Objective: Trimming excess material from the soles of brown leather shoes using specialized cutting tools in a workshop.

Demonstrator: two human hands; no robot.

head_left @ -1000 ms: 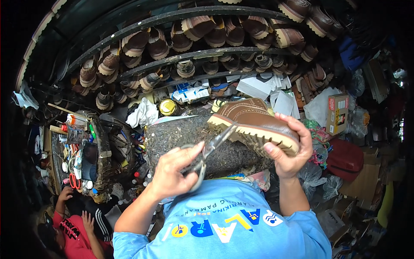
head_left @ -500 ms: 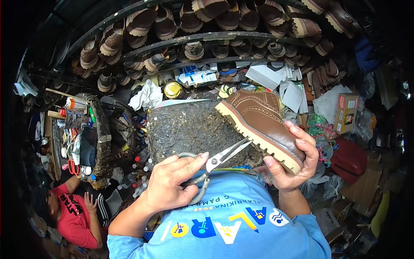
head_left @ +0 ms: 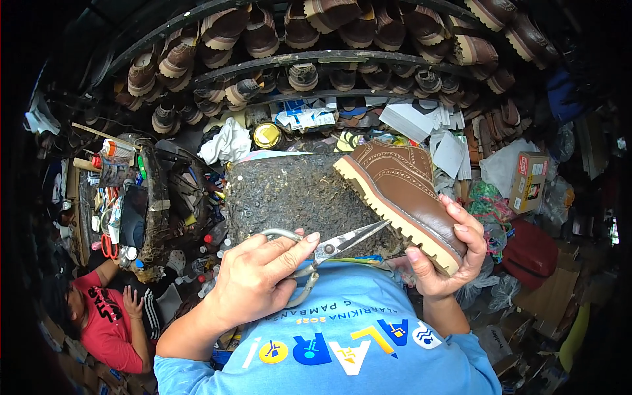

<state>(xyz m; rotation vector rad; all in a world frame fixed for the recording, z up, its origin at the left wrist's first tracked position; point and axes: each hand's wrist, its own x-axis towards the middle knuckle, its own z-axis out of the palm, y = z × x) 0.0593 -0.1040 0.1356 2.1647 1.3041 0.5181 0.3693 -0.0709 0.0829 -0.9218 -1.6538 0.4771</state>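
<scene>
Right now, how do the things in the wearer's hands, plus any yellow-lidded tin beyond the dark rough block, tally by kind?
Scissors, in the left hand: 1
Brown shoe, in the right hand: 1
Yellow-lidded tin: 1
Total: 3

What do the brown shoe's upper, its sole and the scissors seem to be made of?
Upper: probably leather, perhaps synthetic; smooth brown, softly shiny, with punched patterning.
Sole: likely rubber; matte cream, with thick notched lugs.
Scissors: probably steel, given the grey metallic sheen on the blades; the dull grey handles could be coated metal or plastic.
</scene>
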